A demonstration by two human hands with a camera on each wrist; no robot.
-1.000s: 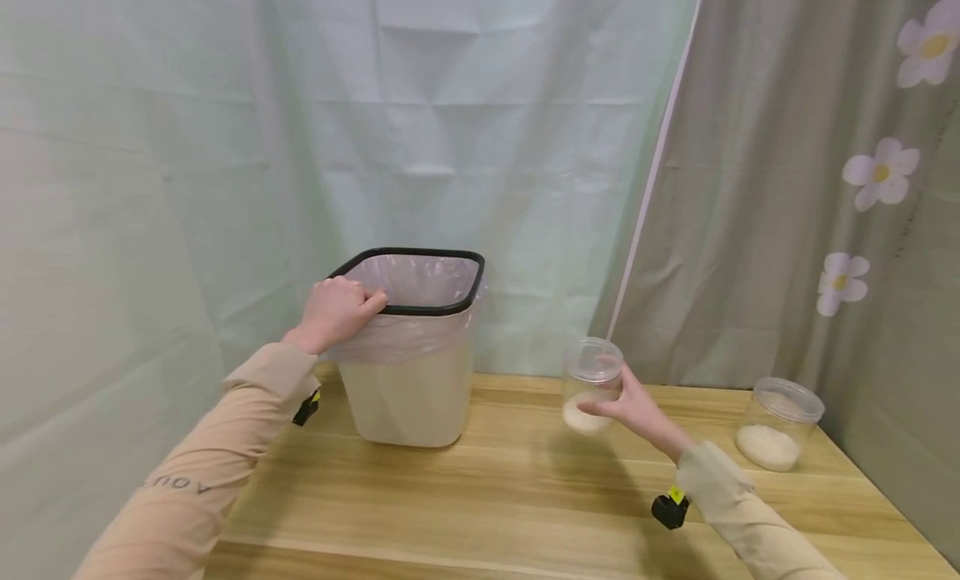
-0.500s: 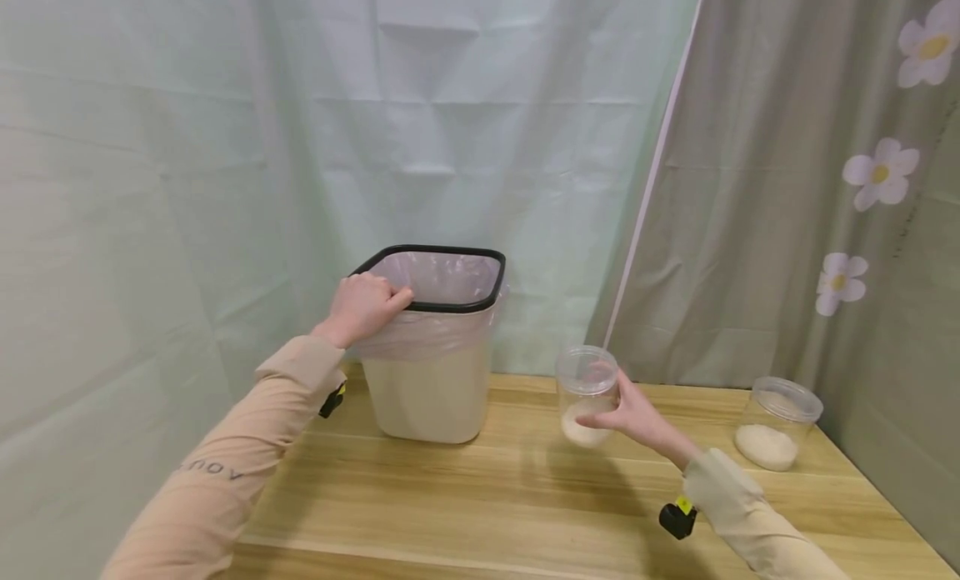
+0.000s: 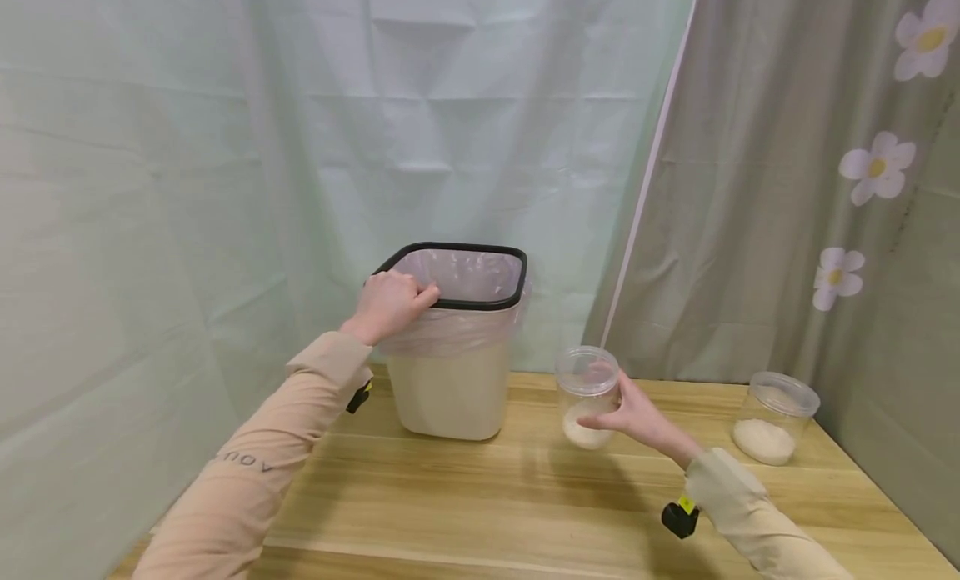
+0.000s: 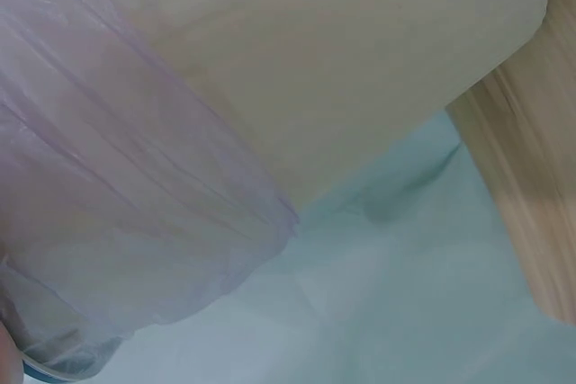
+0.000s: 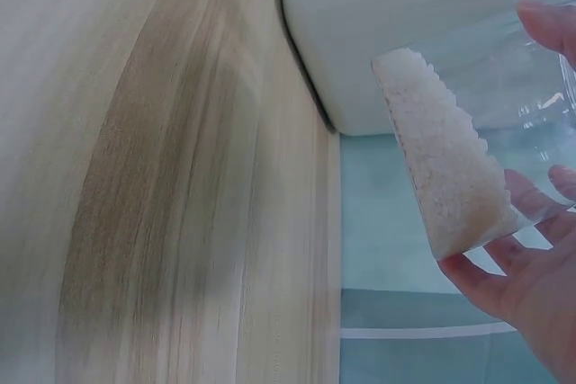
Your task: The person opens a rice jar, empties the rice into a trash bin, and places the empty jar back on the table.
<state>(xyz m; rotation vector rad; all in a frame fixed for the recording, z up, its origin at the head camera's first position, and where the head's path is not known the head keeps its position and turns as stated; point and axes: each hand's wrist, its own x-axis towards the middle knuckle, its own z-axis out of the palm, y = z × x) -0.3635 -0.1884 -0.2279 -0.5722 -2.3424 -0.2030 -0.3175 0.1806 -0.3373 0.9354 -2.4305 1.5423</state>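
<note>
My left hand [image 3: 395, 303] grips the black rim [image 3: 480, 303] of a cream trash bin [image 3: 453, 397] at its near left corner. A thin pinkish bag [image 4: 135, 159] lines the bin and hangs over its outside, as the left wrist view shows. To the right of the bin, my right hand [image 3: 637, 409] holds a clear jar [image 3: 587, 372] around its side, thumb at the front. White rice [image 5: 441, 150] fills the lower part of this jar, which is held upright a little above the table. The fingers wrap behind the jar and show through it.
A second clear jar [image 3: 780, 397] with rice stands at the right end of the wooden table [image 3: 465, 505]. Pale green curtain [image 3: 450, 147] hangs close behind the bin, and a grey-brown curtain with flowers [image 3: 735, 188] borders the right.
The bin has moved to the right with my left hand on its rim, closer to the held jar. My right hand has brought its jar slightly left and lower.
</note>
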